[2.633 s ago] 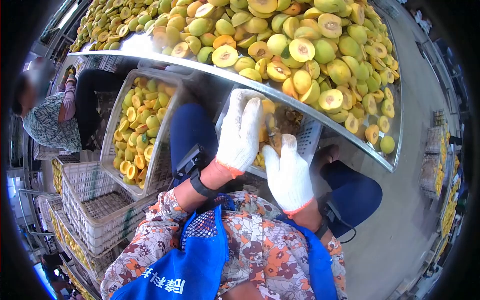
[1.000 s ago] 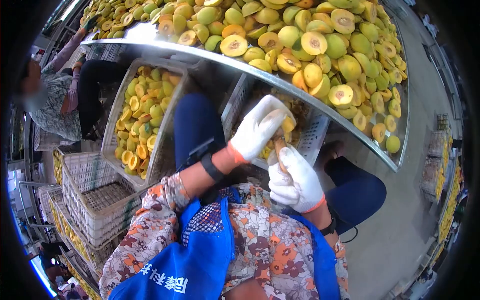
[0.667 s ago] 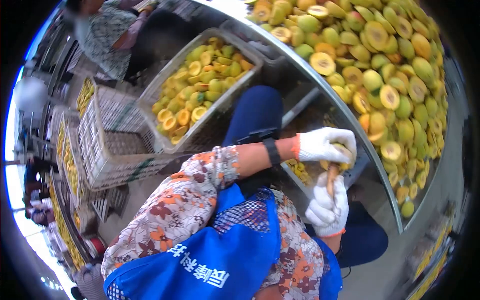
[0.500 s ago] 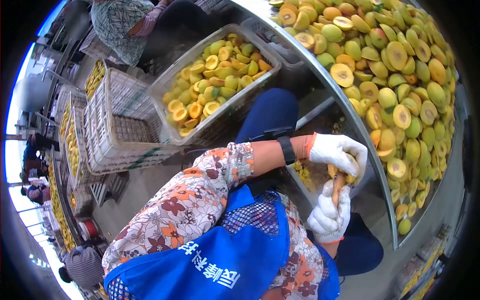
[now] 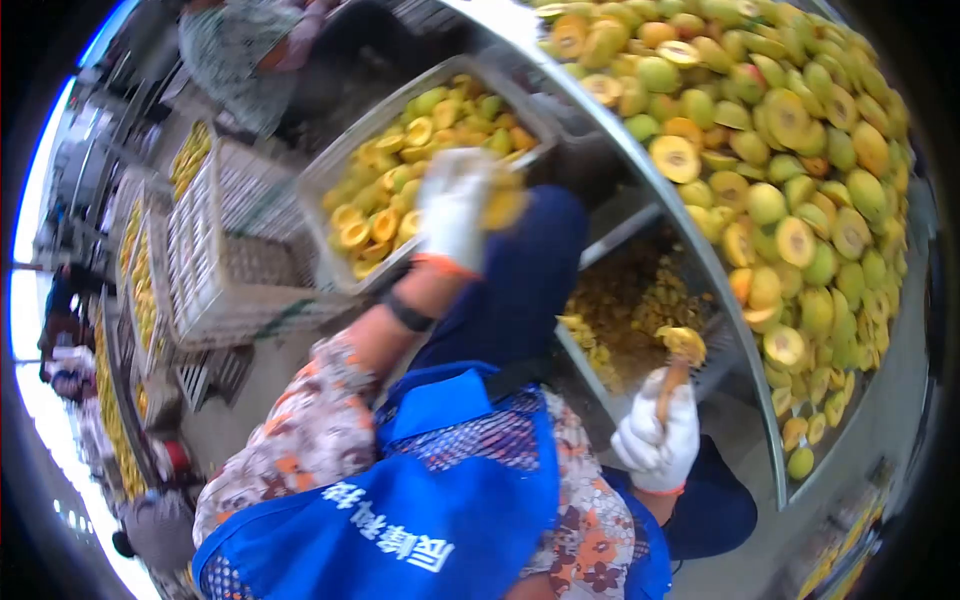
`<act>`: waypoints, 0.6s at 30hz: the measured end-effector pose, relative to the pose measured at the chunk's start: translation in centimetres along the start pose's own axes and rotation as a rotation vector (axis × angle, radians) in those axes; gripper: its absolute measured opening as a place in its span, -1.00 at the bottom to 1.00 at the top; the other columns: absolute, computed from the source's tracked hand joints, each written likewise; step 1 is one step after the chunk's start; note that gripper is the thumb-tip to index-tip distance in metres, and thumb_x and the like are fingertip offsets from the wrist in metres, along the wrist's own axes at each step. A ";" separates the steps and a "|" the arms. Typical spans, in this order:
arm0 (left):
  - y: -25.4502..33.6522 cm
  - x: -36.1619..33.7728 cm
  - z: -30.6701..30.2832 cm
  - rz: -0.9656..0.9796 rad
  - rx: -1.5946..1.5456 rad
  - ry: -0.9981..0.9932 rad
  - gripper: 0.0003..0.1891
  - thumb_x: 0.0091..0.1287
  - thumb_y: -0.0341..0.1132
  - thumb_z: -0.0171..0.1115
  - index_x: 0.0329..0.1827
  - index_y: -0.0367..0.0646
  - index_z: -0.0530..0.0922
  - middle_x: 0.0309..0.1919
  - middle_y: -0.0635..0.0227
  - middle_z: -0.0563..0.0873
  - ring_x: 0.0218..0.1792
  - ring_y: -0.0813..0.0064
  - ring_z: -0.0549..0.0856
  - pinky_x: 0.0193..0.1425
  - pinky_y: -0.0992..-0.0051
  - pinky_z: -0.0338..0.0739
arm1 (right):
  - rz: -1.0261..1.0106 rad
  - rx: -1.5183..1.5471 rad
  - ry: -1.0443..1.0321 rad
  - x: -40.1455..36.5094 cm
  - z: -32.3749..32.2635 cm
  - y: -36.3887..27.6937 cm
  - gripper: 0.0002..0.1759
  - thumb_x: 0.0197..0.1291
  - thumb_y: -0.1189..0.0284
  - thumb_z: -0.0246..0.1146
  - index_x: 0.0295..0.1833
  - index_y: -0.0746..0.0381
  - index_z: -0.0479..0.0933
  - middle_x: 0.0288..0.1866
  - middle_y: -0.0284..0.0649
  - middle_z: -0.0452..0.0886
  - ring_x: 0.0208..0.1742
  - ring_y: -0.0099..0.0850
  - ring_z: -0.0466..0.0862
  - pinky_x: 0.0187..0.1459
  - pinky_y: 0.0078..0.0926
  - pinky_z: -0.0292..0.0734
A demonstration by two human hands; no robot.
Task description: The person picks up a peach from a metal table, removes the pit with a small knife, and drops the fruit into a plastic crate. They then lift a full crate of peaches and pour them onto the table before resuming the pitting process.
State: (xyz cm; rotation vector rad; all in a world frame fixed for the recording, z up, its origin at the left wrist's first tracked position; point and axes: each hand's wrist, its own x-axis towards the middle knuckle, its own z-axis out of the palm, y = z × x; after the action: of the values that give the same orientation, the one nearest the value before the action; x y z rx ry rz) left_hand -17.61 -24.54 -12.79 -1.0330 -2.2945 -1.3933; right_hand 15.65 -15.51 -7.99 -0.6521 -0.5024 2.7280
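Note:
My left hand (image 5: 456,210), in a white glove and blurred by motion, is over the near side of a crate (image 5: 375,278) of halved yellow-green fruit. At its fingers is a smeared yellow fruit piece (image 5: 506,200). Lower right, my gloved right hand (image 5: 660,435) is closed around the brown handle of a small tool (image 5: 672,385). The tool points up, its tip covered by a yellow lump of fruit (image 5: 684,344). Beneath that lump lies a bin of yellow scraps (image 5: 640,300).
A metal-edged table (image 5: 690,215) piled with cut fruit (image 5: 800,180) curves along the right. White crates (image 5: 225,270) stand on the left. A person (image 5: 235,60) sits at the top left, and another person (image 5: 165,530) is at the lower left.
My left hand has moved from beside the tool up and left to the fruit crate. My right hand has stayed low with the tool, whose tip now shows.

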 end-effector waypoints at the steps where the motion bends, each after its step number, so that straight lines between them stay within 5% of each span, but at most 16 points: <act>1: -4.1 0.0 -1.4 -0.041 -0.034 0.044 -0.90 0.45 -0.35 0.28 -0.07 -0.15 0.63 -0.15 0.28 0.69 -0.09 0.36 0.69 0.06 0.37 0.60 | -0.018 -0.023 0.144 -0.3 -0.4 0.1 -0.69 0.59 0.10 0.11 0.09 0.12 0.40 -0.63 -0.40 0.24 -0.81 -0.60 0.16 -0.76 -0.55 0.01; 2: -8.2 0.0 -3.3 -0.141 0.045 0.046 -0.85 0.46 -0.33 0.30 -0.03 -0.18 0.62 -0.11 0.23 0.70 -0.08 0.34 0.69 0.07 0.38 0.60 | -0.071 -0.069 0.274 -0.8 -0.6 0.4 -0.78 0.61 0.19 0.07 0.06 0.12 0.39 -0.60 -0.40 0.24 -0.80 -0.61 0.13 -0.75 -0.56 0.00; 3: -9.9 -0.6 -5.7 -0.256 0.208 -0.108 -0.79 0.46 -0.25 0.31 0.01 -0.18 0.62 -0.05 0.16 0.73 -0.03 0.23 0.71 0.10 0.31 0.61 | -0.086 -0.089 0.294 -1.3 -1.0 0.4 -0.80 0.62 0.22 0.06 0.05 0.12 0.38 -0.60 -0.41 0.24 -0.79 -0.62 0.14 -0.75 -0.56 0.01; 4: -16.3 -2.3 -6.9 -0.117 0.580 -0.221 -0.73 0.42 -0.19 0.36 0.01 -0.18 0.65 0.01 0.07 0.74 0.04 0.08 0.71 0.15 0.20 0.60 | -0.098 -0.105 0.312 -1.8 -1.4 0.5 -0.82 0.62 0.24 0.05 0.03 0.12 0.38 -0.59 -0.41 0.23 -0.78 -0.62 0.14 -0.74 -0.57 0.01; 6: -19.7 -4.1 -8.9 -0.298 0.805 -0.621 -0.70 0.40 -0.15 0.37 0.02 -0.17 0.66 0.03 0.04 0.73 0.07 -0.02 0.70 0.19 0.13 0.57 | -0.161 -0.156 0.356 -2.5 -1.4 0.7 -0.84 0.61 0.28 0.05 0.05 0.13 0.38 -0.58 -0.41 0.26 -0.75 -0.64 0.16 -0.72 -0.60 0.04; 7: -18.9 -2.9 -7.5 -0.271 0.795 -0.627 -0.70 0.40 -0.15 0.37 0.02 -0.17 0.66 0.03 0.04 0.73 0.07 -0.02 0.70 0.19 0.13 0.57 | -0.158 -0.227 0.452 -2.6 -1.6 0.8 -0.85 0.60 0.29 0.07 0.07 0.13 0.38 -0.57 -0.41 0.29 -0.75 -0.64 0.17 -0.72 -0.61 0.05; 9: -14.7 -0.9 -4.9 0.063 0.576 -0.287 -0.73 0.40 -0.20 0.36 0.04 -0.15 0.67 0.03 0.04 0.74 0.09 0.00 0.69 0.23 0.14 0.56 | -0.161 -0.354 0.579 -2.9 -2.5 1.1 -0.80 0.56 0.30 0.14 0.13 0.14 0.38 -0.54 -0.41 0.37 -0.73 -0.66 0.24 -0.71 -0.64 0.10; 11: -5.9 3.1 0.1 0.305 0.303 -0.148 -0.77 0.32 -0.30 0.38 0.00 -0.13 0.68 -0.04 0.10 0.76 0.10 0.02 0.69 0.23 0.17 0.56 | -0.156 -0.406 0.638 -2.7 -2.4 1.1 -0.77 0.55 0.29 0.16 0.16 0.14 0.38 -0.54 -0.41 0.39 -0.72 -0.66 0.26 -0.71 -0.64 0.12; 14: 4.7 7.7 7.0 0.537 0.131 -0.346 -0.67 0.27 -0.26 0.44 0.09 -0.04 0.69 -0.03 0.21 0.77 0.14 0.07 0.66 0.29 0.17 0.53 | -0.159 -0.464 0.686 -2.2 -2.4 1.2 -0.67 0.54 0.28 0.20 0.25 0.16 0.36 -0.52 -0.41 0.44 -0.68 -0.67 0.35 -0.68 -0.65 0.19; 18: 8.2 10.3 17.0 0.529 0.368 -0.619 -0.45 0.25 0.02 0.38 0.28 0.04 0.57 0.03 0.11 0.72 0.10 -0.05 0.63 0.21 0.06 0.54 | -0.198 -0.567 0.671 -2.5 -1.6 1.7 -0.58 0.52 0.31 0.23 0.35 0.20 0.33 -0.48 -0.41 0.47 -0.61 -0.66 0.41 -0.60 -0.64 0.30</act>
State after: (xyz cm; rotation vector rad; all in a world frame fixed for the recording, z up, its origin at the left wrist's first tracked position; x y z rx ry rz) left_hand -16.96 -3.16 -10.24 -1.9378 -2.2501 -0.4578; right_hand 18.25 -17.51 -9.00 -1.4796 -1.0836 1.9890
